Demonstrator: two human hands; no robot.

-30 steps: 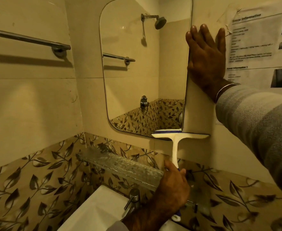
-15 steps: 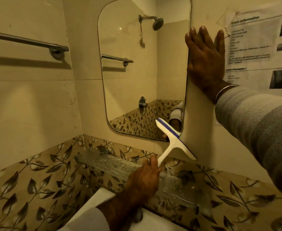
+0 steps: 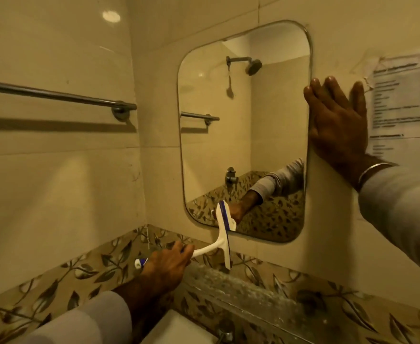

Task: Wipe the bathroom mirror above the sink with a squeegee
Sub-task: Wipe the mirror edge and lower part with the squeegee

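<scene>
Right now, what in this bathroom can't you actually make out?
Head view only:
- Notice text: blurred, cut off by the right edge.
- Sink: mostly cut off by the bottom edge.
- Squeegee grip: hidden by the left hand.
- Mirror streaks or wetness: too dim to tell.
- Towel bar: left end cut off.

Left hand grips a white squeegee at the mirror's bottom edge. Right hand lies flat beside it.

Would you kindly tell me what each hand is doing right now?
Left hand: closed around the squeegee handle.
Right hand: open, flat on the wall beside the mirror.
</scene>
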